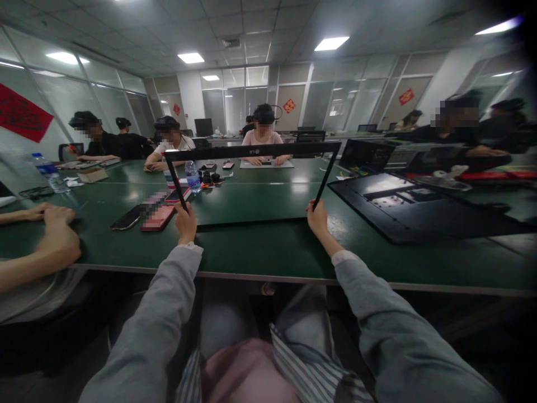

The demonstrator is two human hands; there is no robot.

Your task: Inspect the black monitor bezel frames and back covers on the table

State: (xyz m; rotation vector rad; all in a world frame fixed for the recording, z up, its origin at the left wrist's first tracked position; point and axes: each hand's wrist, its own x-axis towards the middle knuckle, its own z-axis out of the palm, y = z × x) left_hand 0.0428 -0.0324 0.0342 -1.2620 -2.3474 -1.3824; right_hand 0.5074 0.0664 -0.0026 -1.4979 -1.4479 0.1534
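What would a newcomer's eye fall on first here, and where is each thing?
First, the black frame, mid-view, its sides held by the left hand and right hand. Next, the large black panel lying on the green table to the right, then the red sign on the glass wall at far left.

We count one black frame [289, 149], two bottles [193, 177], four red wall signs [289, 106], one small box [92, 175], one black panel [394, 215].
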